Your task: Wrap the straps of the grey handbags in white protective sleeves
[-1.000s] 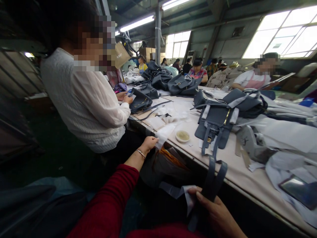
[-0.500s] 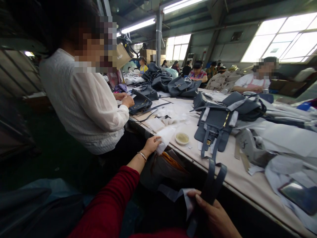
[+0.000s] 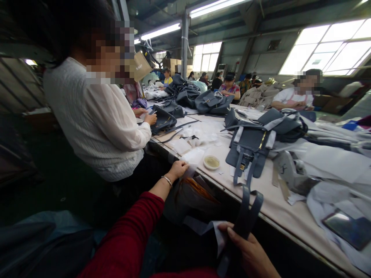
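Note:
My left hand (image 3: 177, 170), in a red sleeve with a metal bangle, reaches to the table's near edge and pinches a white sheet of wrapping paper (image 3: 193, 157). My right hand (image 3: 247, 249) sits low at the bottom of the view, closed around a grey-blue bag strap (image 3: 246, 216) and a scrap of white paper (image 3: 218, 235). The strap runs up to a grey-blue handbag (image 3: 251, 148) lying flat on the table. A small round dish (image 3: 211, 162) stands just right of the white sheet.
A person in a white top (image 3: 95, 119) stands close on my left, handling a dark bag (image 3: 164, 119). The long table (image 3: 278, 210) carries more grey bags, white paper and a phone (image 3: 346, 227). Other workers sit along the far side.
My left hand has drawn the white sheet slightly toward the table edge and lowered it. My right hand keeps its hold on the strap, almost unmoved.

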{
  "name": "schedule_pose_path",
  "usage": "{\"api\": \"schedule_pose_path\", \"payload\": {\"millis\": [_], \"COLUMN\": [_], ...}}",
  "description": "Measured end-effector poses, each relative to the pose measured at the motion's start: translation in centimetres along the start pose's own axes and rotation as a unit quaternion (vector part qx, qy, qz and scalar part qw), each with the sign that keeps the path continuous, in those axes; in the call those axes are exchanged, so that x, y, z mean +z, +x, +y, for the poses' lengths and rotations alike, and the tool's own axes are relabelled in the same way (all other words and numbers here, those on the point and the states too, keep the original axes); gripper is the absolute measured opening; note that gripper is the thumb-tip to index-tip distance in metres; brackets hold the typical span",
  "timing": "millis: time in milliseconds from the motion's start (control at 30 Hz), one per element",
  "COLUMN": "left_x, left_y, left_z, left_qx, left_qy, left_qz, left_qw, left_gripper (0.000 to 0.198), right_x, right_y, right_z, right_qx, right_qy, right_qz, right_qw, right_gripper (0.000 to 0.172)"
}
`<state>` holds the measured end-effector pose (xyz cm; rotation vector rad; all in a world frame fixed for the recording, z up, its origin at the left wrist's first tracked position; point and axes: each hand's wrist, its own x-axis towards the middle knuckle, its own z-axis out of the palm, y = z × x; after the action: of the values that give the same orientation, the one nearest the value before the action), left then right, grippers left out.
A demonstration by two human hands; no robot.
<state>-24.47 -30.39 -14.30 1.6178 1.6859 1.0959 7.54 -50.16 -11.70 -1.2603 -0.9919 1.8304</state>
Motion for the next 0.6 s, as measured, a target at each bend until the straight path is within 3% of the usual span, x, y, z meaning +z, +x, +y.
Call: {"api": "schedule_pose_path", "payload": {"millis": [233, 367, 600], "left_x": [0.4, 0.7, 1.0], "left_y": [1.1, 1.4, 1.4], "left_z": [-0.1, -0.3, -0.4], "left_qx": [-0.01, -0.025, -0.045], "left_qy": [0.059, 0.07, 0.05], "left_qz": [0.075, 0.087, 0.084], "left_qw": [0.995, 0.993, 0.994], "left_gripper": [0.036, 0.036, 0.012], "right_x": [0.1, 0.2, 0.5], "right_y": [0.0, 0.0, -0.1], "right_z": [0.0, -0.3, -0.4], "right_qx": [0.0, -0.002, 0.002], "right_qy": [-0.002, 0.002, 0.006], "right_qz": [0.017, 0.03, 0.042], "right_qw": [1.0, 1.0, 0.999], "right_gripper": [0.05, 0.051, 0.053]}}
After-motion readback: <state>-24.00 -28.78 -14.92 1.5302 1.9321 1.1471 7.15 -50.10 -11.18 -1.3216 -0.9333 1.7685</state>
